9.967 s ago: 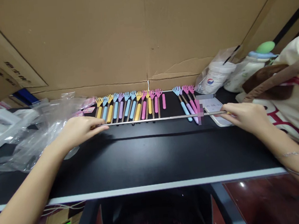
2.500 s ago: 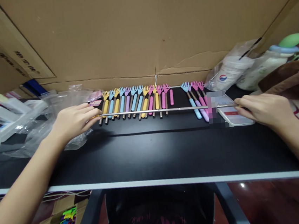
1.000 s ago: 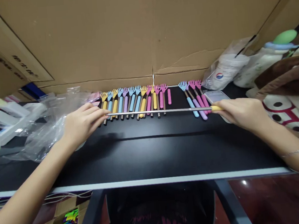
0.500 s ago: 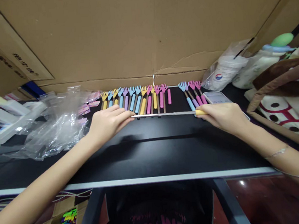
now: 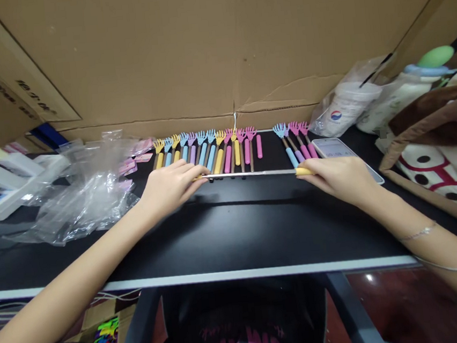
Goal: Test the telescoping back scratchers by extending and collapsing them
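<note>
- The cardboard wall (image 5: 140, 56) fills the far side; dark printed characters on its left are too slanted for me to read.
- The black worktop (image 5: 227, 241) carries clear plastic bags (image 5: 89, 201) at left and a cloth bag (image 5: 430, 130) at right.
- Black fabric (image 5: 178, 316) below the near edge shows pink lettering, only partly legible: "SM" can be made out.
- The left hand (image 5: 177, 184) pinches one end of a metal rod (image 5: 249, 174), its fingers nearly together; the right hand (image 5: 340, 179) is closed round the yellow handle (image 5: 303, 171) at the other end.
- The rod runs level across the middle, its shadow suggesting it is off the worktop, on the near side of the back scratchers (image 5: 219, 161).
- A hard pull could slip the left pinch; swinging it far could scatter the row, and the low right hand might nudge the phone (image 5: 333, 148).
- The phone shows timer-like digits, partly blurred.
- The far-right cup (image 5: 347, 107) bears a round Pepsi-like logo.
</note>
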`<state>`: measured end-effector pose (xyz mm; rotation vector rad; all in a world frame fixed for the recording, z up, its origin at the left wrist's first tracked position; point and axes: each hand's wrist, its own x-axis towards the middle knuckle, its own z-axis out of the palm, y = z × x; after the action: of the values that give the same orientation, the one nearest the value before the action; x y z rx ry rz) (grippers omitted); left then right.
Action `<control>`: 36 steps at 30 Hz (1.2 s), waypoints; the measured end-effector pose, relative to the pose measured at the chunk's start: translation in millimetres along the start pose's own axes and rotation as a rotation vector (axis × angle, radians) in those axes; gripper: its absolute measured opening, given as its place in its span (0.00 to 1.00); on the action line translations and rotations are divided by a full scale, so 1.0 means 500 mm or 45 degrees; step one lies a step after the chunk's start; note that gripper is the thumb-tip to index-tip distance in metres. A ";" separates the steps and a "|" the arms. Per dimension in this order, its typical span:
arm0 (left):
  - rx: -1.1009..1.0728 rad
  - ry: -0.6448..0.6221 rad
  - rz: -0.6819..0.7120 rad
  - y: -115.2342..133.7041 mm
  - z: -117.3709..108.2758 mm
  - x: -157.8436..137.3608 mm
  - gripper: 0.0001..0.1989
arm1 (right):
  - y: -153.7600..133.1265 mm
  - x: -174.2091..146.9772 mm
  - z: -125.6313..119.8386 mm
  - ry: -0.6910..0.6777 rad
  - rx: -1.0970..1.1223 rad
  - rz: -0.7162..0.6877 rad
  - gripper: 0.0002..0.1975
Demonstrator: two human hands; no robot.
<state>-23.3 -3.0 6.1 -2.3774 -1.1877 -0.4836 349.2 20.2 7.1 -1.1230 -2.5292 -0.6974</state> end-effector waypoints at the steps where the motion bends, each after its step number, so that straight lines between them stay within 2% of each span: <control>1: 0.007 -0.008 -0.002 -0.004 0.002 0.000 0.16 | 0.000 -0.002 -0.001 0.007 -0.022 0.010 0.21; 10: 0.218 0.047 0.000 -0.038 0.008 -0.010 0.18 | 0.033 -0.020 -0.005 0.048 0.050 0.066 0.22; 16: 0.176 0.050 0.129 -0.035 0.010 -0.008 0.20 | 0.037 -0.022 0.000 -0.076 0.096 0.093 0.20; 24: 0.120 0.158 0.169 -0.033 0.010 0.001 0.18 | 0.041 -0.021 0.006 0.011 0.236 0.052 0.18; 29: 0.047 0.097 0.182 -0.013 0.010 0.003 0.18 | 0.019 -0.004 -0.003 -0.022 0.293 0.009 0.21; 36: -0.074 0.114 0.250 0.052 0.021 0.027 0.15 | -0.048 0.027 -0.004 -0.072 0.332 -0.043 0.20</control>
<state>6.7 -2.6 -1.9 -2.4616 -0.9013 -0.5587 322.7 13.4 7.2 -1.0247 -2.5976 -0.3332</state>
